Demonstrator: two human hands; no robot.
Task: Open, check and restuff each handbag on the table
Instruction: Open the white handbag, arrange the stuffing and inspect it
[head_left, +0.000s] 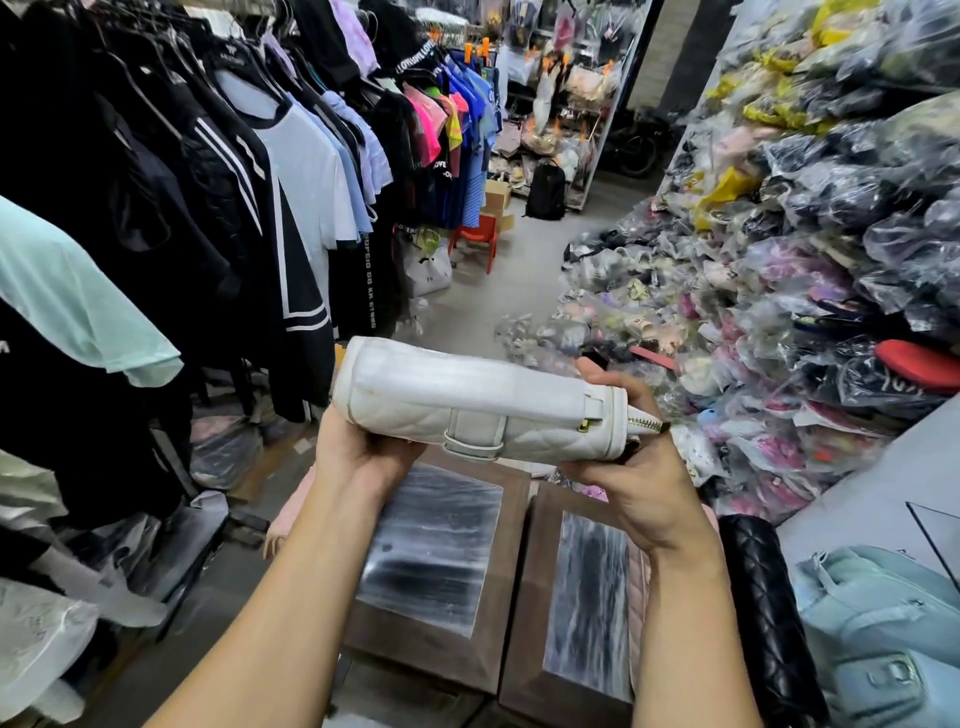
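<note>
White handbag (467, 400) is held in the air just below centre. It lies on its side, with one end toward 9 o'clock and the zip (647, 425) end toward 3. The left hand (358, 452) grips the 9 o'clock end from underneath with curled fingers. The right hand (634, 488) clasps the zip end, thumb up behind the bag and fingers curled beneath. Two wood-framed tables (496, 597) stand under it at 6 o'clock. A black bag (763, 597) lies at 5 o'clock, with a blue bag (883, 623) beside it. Hung clothes (208, 182) fill 9 to 11, and plastic-wrapped goods (779, 286) are heaped at 2 to 3.
</note>
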